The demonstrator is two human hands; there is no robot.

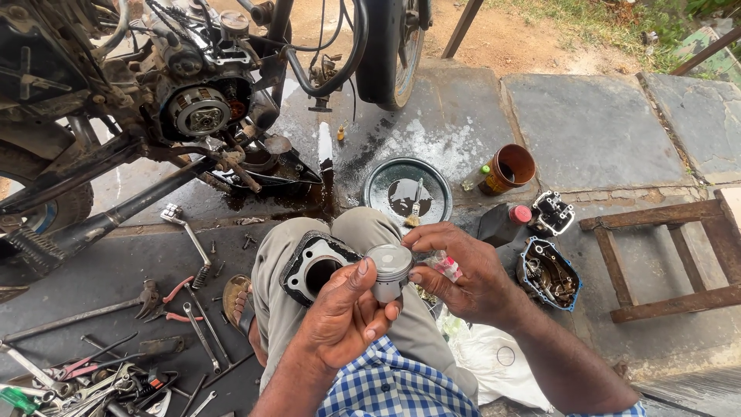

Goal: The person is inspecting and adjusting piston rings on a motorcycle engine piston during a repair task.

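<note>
My left hand (343, 316) grips a silver metal piston (390, 266), crown up, just above my knee. My right hand (463, 270) touches the piston's right side with its fingertips and also holds a small pink-and-white tube (446, 266). A black engine cylinder block (312, 266) with a round bore rests on my left thigh, right beside the piston.
A partly stripped motorcycle (193, 100) stands at the upper left over an oily black tray (266, 174). Ahead lie a round pan with a brush (407, 193), a brown cup (509, 168), a dark bottle (502, 224) and engine covers (548, 270). Several hand tools (116, 363) litter the lower left. A wooden frame (664, 259) lies right.
</note>
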